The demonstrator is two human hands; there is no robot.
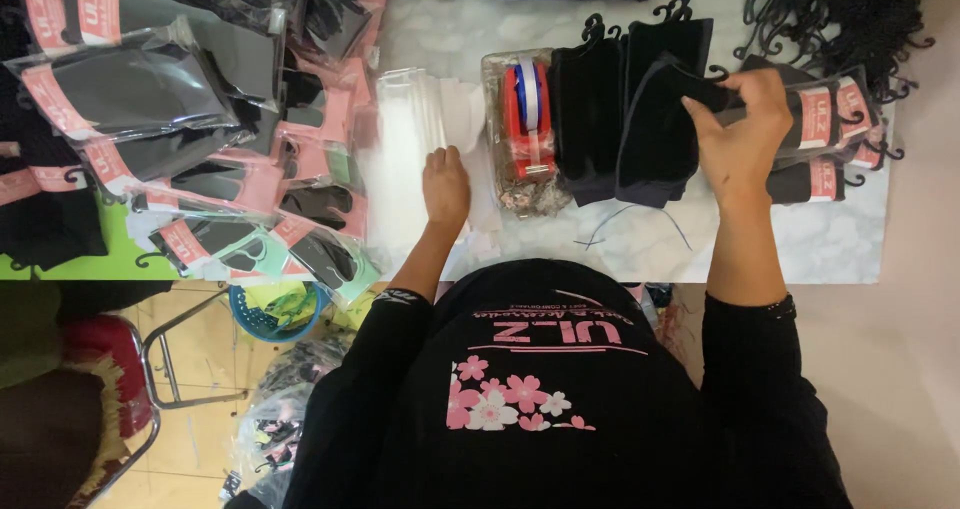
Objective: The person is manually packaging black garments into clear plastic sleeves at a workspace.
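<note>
Here the right hand [740, 134] pinches a black sock [655, 119]; the left hand [446, 184] rests curled on clear bags [410, 119]

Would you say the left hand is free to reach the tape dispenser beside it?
Probably yes: the left hand rests on the clear bags, and the tape dispenser sits just beside it with nothing between.

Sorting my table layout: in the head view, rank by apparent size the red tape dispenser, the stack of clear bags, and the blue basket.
1. stack of clear bags
2. red tape dispenser
3. blue basket, though partly hidden and lower down, so unsure.
</note>
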